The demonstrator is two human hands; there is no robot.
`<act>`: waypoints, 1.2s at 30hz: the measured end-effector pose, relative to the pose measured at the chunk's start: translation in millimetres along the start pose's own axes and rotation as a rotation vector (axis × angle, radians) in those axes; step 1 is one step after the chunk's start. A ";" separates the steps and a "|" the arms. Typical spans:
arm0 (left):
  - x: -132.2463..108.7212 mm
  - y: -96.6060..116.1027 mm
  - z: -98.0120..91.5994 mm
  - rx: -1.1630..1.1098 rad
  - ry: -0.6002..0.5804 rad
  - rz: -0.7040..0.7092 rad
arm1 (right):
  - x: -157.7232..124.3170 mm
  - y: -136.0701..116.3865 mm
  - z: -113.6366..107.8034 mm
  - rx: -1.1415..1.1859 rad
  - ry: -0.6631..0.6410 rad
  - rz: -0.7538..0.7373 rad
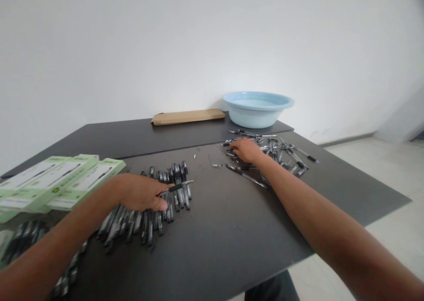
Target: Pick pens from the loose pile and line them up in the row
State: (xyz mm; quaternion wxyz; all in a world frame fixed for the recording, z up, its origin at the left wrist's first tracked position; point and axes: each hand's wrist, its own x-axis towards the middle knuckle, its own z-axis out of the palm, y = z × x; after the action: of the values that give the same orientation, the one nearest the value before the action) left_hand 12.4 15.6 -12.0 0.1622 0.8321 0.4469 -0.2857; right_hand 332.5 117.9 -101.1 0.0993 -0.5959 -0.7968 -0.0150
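My left hand is closed on a black pen, held over a row of assembled pens lying side by side on the dark table. My right hand reaches far across to a loose pile of pens and pen parts at the right. Its fingers rest down among the parts; what they hold, if anything, is hidden.
Green and white boxes lie stacked at the left edge. More pens lie at the near left. A light blue basin and a flat brown cardboard piece sit at the back by the wall. Small bits lie mid-table.
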 end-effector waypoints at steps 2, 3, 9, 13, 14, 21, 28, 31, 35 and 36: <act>0.1 2.5 -1.7 -0.031 -0.092 0.011 | 0.9 -0.3 3.2 -0.002 -0.016 0.003; 0.2 3.8 -2.7 -0.028 -0.096 0.014 | 1.4 -0.3 4.6 -0.004 -0.020 0.009; -0.3 9.6 -4.9 -0.122 -0.199 -0.026 | 4.0 -0.6 10.7 -0.006 0.011 0.070; -1.7 12.2 -4.2 -0.132 -0.197 -0.015 | 3.0 -1.8 2.5 0.010 0.115 0.108; -1.7 12.5 -4.1 -0.128 -0.201 -0.013 | 1.8 -3.4 -1.8 0.012 0.146 0.118; 5.2 4.9 0.1 -0.204 -0.243 -0.009 | -33.5 -60.1 -39.4 0.377 0.362 -0.129; 9.9 -0.3 4.4 -0.251 -0.239 -0.022 | -75.9 -121.7 -49.3 0.526 0.090 -0.445; 10.3 0.0 4.8 -0.239 -0.238 -0.031 | -74.8 -120.6 -45.2 0.536 0.039 -0.460; 11.6 -0.9 5.8 -0.239 -0.248 -0.030 | -69.2 -113.3 -40.0 0.544 -0.019 -0.480; 11.8 -1.1 6.0 -0.242 -0.247 -0.027 | -68.7 -112.5 -39.4 0.548 -0.030 -0.482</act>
State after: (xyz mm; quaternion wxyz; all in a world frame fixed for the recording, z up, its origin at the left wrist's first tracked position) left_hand 14.6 20.7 -24.0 0.3108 0.7589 0.4659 -0.3322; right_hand 249.4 14.6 -64.0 0.2370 -0.3422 -0.8903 0.1849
